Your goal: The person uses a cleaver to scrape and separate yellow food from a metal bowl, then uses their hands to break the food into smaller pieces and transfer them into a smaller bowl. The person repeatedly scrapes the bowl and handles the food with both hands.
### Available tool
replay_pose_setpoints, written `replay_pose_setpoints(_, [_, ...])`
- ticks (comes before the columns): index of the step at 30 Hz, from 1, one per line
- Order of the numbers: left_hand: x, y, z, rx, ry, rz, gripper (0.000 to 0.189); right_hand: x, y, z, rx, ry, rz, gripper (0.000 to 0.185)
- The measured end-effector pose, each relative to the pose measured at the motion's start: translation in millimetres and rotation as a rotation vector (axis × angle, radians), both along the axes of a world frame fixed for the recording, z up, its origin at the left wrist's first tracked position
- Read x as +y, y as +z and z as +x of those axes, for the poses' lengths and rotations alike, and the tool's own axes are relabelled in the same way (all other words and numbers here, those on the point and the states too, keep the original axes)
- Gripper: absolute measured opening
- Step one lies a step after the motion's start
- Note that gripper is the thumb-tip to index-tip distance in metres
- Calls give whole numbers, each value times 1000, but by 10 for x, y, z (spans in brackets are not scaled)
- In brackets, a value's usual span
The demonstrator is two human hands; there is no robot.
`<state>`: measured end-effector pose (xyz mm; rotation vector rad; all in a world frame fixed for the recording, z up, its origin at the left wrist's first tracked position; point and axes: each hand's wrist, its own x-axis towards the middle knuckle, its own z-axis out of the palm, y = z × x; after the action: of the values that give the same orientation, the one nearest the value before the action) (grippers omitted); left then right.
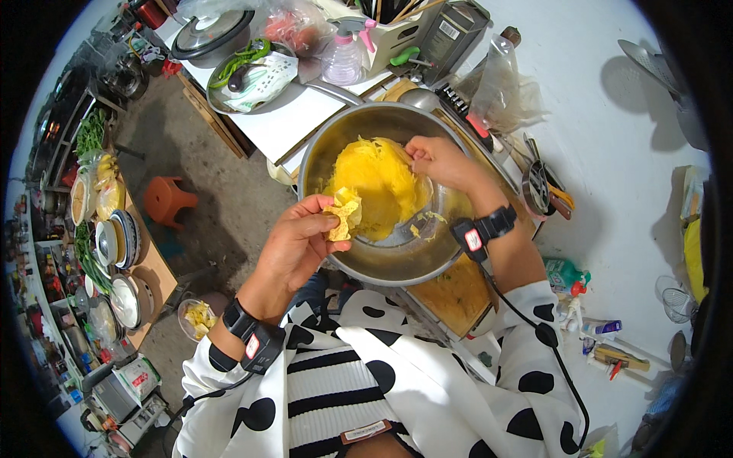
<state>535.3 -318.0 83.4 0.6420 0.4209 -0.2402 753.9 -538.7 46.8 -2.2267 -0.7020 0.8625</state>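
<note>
Before me a large stainless steel bowl [395,279] holds a mound of shredded yellow pulp [366,169], with a wet, shiny base and loose scraps at its near right side. My left hand [298,237], over the bowl's left rim, pinches crumpled yellow peel pieces [343,214] between thumb and fingers. My right hand [438,160] reaches in from the right, its curled fingertips touching the mound's upper right edge; whether they pinch a shred cannot be told. Both wrists wear black strapped devices with cables.
Under the bowl's near right lies a wooden cutting board [452,292]. Beyond it stand a pan [252,109] with green peppers and an eggplant, and a spray bottle [342,60]. At lower left are a container of yellow scraps [197,319], an orange stool [167,200] and a table [150,257] with stacked dishes.
</note>
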Motion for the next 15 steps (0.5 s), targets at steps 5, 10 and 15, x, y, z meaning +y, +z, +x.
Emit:
replay_pose_setpoints(5, [51, 58, 25, 6, -2, 24, 19, -199, 273, -645, -243, -9, 71, 19])
replay_pose_setpoints(10, [89, 124, 61, 18, 2, 63, 19, -240, 313, -1193, -411, -6, 138, 18])
replay_pose_setpoints(15, [122, 152, 77, -25, 19, 61, 19, -97, 238, -1438, -552, 45, 130, 22])
